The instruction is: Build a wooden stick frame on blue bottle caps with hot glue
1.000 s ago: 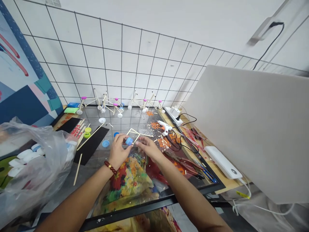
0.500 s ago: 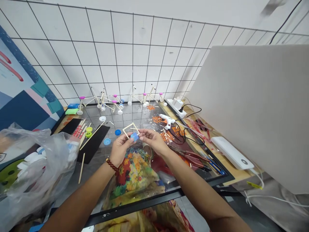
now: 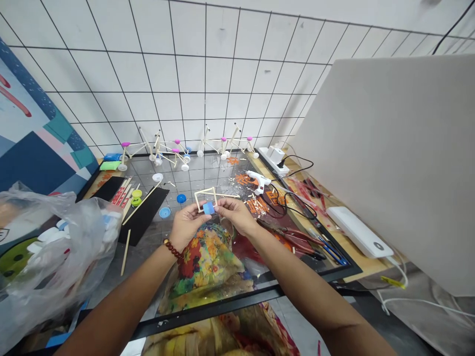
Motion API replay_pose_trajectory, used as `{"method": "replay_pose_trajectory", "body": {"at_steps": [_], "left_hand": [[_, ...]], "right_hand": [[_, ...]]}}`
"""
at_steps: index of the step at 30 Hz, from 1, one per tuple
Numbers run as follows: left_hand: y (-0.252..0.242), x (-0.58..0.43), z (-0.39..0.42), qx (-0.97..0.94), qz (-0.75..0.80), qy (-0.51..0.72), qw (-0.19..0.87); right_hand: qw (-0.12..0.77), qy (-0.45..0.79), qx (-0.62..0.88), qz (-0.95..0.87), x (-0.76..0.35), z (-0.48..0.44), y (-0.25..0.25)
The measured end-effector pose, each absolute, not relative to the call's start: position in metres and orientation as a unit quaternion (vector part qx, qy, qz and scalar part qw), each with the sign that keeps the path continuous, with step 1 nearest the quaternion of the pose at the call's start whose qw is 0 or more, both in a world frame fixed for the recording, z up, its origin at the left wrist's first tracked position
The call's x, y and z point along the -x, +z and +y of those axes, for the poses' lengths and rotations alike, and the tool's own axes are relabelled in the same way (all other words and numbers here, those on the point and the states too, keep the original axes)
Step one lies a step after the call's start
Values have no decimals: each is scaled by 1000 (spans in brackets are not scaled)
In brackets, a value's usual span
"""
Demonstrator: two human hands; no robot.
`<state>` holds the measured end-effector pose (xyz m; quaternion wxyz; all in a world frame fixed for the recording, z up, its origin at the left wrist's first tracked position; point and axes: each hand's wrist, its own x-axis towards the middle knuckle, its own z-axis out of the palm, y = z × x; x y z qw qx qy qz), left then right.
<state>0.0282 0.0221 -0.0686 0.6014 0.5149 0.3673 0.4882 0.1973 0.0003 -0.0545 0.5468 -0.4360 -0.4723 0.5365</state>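
My two hands meet above the glass table (image 3: 148, 242), both pinched on a small piece. My left hand (image 3: 186, 226), with a bead bracelet at the wrist, grips a blue bottle cap (image 3: 208, 208) from the left. My right hand (image 3: 235, 213) pinches from the right, holding a square frame of thin wooden sticks (image 3: 205, 194) that stands just behind and above the cap. The cap touches the frame's lower edge. One stick of the frame juts out to the right.
A white glue gun (image 3: 259, 180) and a power strip (image 3: 276, 155) lie to the right among cables and pliers (image 3: 297, 236). Finished stick models (image 3: 174, 152) line the tiled wall. Loose blue caps (image 3: 181, 199), sticks and black sheets (image 3: 143, 217) lie left. A plastic bag (image 3: 55, 247) and a large white board (image 3: 393, 158) flank the table.
The stick frame has been lifted off the table. Both hands have risen slightly and closed together, bringing the blue cap against the frame. The camera has tilted down a little.
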Motion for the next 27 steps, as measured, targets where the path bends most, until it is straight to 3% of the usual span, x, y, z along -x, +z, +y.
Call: {"method": "replay_pose_trajectory", "body": {"at_steps": [7, 12, 18, 23, 27], "left_hand": [[-68, -25, 26, -543, 396, 483, 562], [-72, -19, 36, -592, 453, 463, 479], [-85, -13, 45, -610, 492, 445, 434], [-80, -8, 45, -659, 520, 406, 361], [-56, -11, 31, -724, 480, 444, 220]], "right_hand": [[547, 507, 462, -480, -204, 4, -53], [560, 332, 571, -499, -233, 7, -53], [188, 60, 710, -676, -238, 32, -46], [84, 18, 718, -690, -226, 55, -32], [63, -27, 708, -703, -228, 40, -20]]}}
